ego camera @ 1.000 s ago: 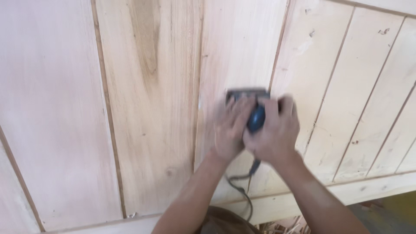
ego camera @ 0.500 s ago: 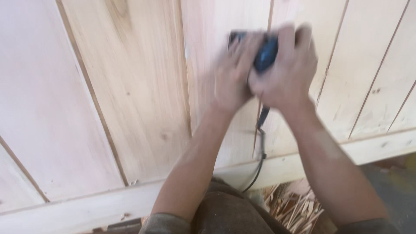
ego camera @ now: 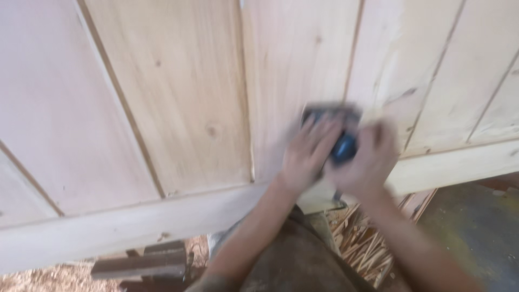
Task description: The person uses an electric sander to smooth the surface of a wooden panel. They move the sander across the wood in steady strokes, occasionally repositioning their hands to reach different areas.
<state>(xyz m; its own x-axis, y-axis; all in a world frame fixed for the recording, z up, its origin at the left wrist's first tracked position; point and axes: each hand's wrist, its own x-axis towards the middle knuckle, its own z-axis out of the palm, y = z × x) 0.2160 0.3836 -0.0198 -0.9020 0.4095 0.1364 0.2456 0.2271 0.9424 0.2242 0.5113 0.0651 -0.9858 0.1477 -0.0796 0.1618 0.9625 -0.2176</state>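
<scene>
Nearest the camera, the person's lap and both forearms rise toward the work; wood shavings [ego camera: 362,243] and a dark wooden block [ego camera: 143,265] lie on the floor below.

Beyond these runs the bottom rail of the plank panel [ego camera: 162,108], a pale crosspiece along its near edge. Both hands work just above this rail, toward the panel's right half.

The left hand [ego camera: 305,154] lies over the near-left side of the electric sander [ego camera: 338,132], fingers spread and pressing. The right hand [ego camera: 365,162] is clenched on the sander's blue knob. Motion blur hides finer finger detail. Both wrists are extended, elbows bent.

Assessment: the sanding goes best with the pad flat on the board, pressure even between the two hands, strokes following the grain, and care at the plank joints and rail to avoid gouging.

Farther up, the planks appear pale, with knots visible.
</scene>
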